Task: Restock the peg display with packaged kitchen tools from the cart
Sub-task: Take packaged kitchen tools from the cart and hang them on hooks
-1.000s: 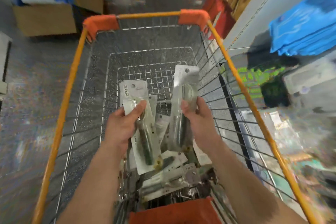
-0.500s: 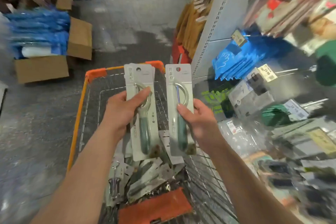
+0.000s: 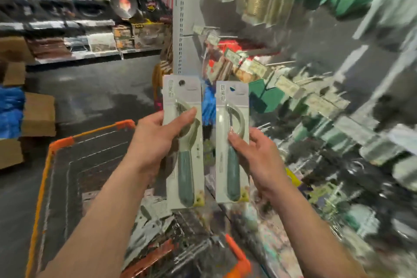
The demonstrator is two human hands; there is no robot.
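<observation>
My left hand (image 3: 155, 137) grips one packaged peeler (image 3: 184, 142), a pale card with a dark green handle, held upright above the cart. My right hand (image 3: 255, 156) grips a second, matching packaged peeler (image 3: 232, 142) just to its right, also upright. The two packs are side by side and apart. Below them the orange-framed wire cart (image 3: 45, 176) holds several more packs (image 3: 153, 221) at its near end. The peg display (image 3: 293, 88) with hanging packaged tools and price tags fills the right side, heavily blurred.
A white slotted shelf upright (image 3: 180, 29) stands just behind the packs. Cardboard boxes (image 3: 38, 115) with blue goods sit on the grey floor at left. Shelves with pans (image 3: 124, 4) run along the back.
Both hands have lifted the two peeler packs out of the cart and up. My view has swung up and right toward the peg display.
</observation>
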